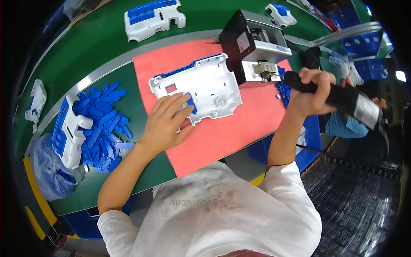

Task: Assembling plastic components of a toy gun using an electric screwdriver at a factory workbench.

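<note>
A white plastic housing shell with a blue far edge lies hollow side up on the pink mat. My left hand reaches over its near left edge, fingers curved onto a small blue plastic piece inside the shell. The fingers partly cover that piece. Held up to the right of the mat, my right hand is closed round a black cylindrical tool that looks like an electric screwdriver. The tool lies roughly level, its silvery end toward the right.
The pink mat lies on a green table. Beyond the shell stands a black and silver screw feeder. At left are a heap of blue pieces, another white-blue shell and a plastic bag. A co-worker's blue sleeve shows at right.
</note>
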`<state>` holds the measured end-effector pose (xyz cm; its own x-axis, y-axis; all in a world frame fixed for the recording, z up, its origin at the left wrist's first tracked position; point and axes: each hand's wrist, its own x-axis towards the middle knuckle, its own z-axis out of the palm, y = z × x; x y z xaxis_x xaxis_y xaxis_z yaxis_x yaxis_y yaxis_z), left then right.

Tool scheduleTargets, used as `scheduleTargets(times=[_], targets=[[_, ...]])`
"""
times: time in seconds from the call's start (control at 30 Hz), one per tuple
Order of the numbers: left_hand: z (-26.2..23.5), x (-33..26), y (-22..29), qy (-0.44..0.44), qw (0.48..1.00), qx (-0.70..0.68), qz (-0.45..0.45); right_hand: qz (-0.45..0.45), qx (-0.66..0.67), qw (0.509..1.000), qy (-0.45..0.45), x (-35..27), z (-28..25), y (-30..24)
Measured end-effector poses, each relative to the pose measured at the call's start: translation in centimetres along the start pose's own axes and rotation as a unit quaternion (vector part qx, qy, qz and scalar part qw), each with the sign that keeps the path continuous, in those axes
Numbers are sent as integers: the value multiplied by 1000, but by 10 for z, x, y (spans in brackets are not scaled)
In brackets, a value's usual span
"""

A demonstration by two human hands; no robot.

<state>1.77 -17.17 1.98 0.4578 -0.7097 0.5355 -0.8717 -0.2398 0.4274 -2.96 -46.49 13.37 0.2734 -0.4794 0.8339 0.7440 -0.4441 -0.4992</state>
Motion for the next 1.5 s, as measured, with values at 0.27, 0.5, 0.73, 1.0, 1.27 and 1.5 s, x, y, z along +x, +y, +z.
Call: scheduleTargets(times=[0.27,0.5,0.73,1.0,1.27,1.5], targets=[[-2,2,1,-2,1000,1,-11,91,-52,992,-67,-6,0,23],[-7,4,0,5,998,-61,-32,166,130,974,-81,-35,40,-27],[-5,2,-6,-13,996,-80,-30,213,102,949,-210,-92,106,-9],[-1,-3,-8,1,995,-84,-48,214,155,945,-193,-104,116,-6],[0,-6,-9,12,995,-87,-47,130,62,945,-294,-115,106,7],[-1,-6,-9,4,992,-105,-71,140,57,932,-330,-117,108,1]])
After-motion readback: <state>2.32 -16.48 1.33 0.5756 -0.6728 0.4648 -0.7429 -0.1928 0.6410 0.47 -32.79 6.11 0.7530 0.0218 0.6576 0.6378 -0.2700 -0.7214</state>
